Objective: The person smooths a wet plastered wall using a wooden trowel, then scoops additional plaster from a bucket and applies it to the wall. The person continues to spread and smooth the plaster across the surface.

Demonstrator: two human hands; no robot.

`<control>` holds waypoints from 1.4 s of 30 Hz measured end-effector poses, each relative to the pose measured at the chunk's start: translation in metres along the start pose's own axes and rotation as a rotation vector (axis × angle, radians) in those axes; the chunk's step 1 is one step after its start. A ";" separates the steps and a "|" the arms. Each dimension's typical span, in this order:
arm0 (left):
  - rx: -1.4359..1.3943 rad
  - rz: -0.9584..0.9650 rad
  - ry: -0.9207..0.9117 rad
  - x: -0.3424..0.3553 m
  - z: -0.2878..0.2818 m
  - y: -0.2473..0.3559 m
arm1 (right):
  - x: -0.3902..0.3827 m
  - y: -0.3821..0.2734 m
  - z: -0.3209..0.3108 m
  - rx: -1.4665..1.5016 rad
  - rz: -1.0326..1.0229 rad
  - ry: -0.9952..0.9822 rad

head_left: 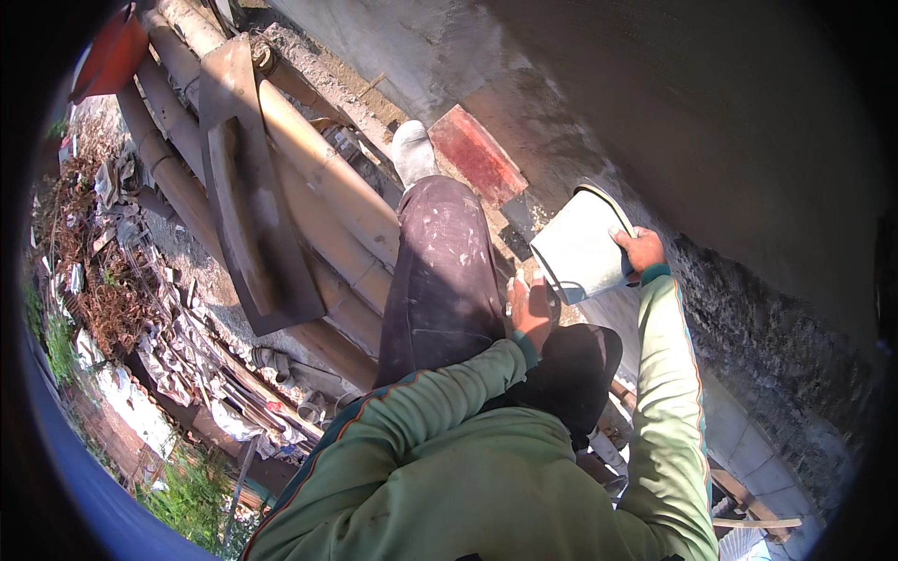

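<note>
A whitish bucket (578, 245) with a dark edge and a thin wire handle is tilted in front of the wall. My right hand (642, 251) is closed on its right side, thumb lying over the edge. My left hand (531, 310) is just left of the bucket's lower edge, above my knees. Its visible fingers point up and stand apart, and I see nothing held in them; whether they touch the bucket I cannot tell. To the left, a long wooden plastering float (245, 187) with a curved handle rests across bamboo poles (327, 210).
A grey plastered wall (711, 122) rises along the right. Beyond my knee, a red-stained board (477, 154) lies at the wall's foot, beside my pale-covered foot (412, 152). An orange-red container (112, 56) sits at upper left. Below the poles lie rubble and scraps (187, 346).
</note>
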State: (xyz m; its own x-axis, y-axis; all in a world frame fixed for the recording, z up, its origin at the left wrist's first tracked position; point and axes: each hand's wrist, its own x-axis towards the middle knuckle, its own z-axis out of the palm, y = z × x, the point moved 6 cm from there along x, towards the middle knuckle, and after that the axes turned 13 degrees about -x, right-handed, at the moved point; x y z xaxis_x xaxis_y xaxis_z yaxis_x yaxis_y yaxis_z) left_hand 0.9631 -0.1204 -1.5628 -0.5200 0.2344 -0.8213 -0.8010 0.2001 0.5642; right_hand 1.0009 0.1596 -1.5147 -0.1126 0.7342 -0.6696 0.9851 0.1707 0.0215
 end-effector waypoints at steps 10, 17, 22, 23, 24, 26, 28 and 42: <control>-0.158 0.094 -0.056 0.026 0.004 -0.037 | 0.002 0.100 0.020 0.786 0.129 -0.128; -0.385 0.081 -0.061 0.012 -0.003 -0.009 | -0.043 0.111 0.034 1.129 0.067 -0.206; -0.320 0.079 -0.043 0.020 -0.012 -0.016 | -0.080 0.121 0.054 1.145 0.113 -0.021; -0.234 0.155 -0.036 0.028 -0.015 -0.023 | -0.088 0.118 0.055 1.099 0.074 0.020; -0.148 0.231 -0.027 0.036 -0.018 -0.030 | -0.098 0.112 0.059 1.052 0.036 0.061; -0.199 0.188 -0.046 0.028 -0.011 -0.030 | -0.111 0.115 0.068 1.053 0.032 0.122; -0.173 0.202 -0.104 0.026 -0.004 -0.031 | -0.093 0.141 0.096 0.851 -0.041 0.268; -0.238 -0.027 -0.424 0.000 0.002 -0.011 | -0.175 0.063 0.096 0.076 -0.450 0.557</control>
State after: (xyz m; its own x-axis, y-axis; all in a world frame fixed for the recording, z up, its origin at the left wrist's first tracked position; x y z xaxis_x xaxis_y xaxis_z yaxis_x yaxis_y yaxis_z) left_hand 0.9728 -0.1204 -1.5686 -0.3711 0.6090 -0.7010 -0.8838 0.0000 0.4679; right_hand 1.0956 -0.0210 -1.4676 -0.5397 0.8329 -0.1222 0.8314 0.5045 -0.2330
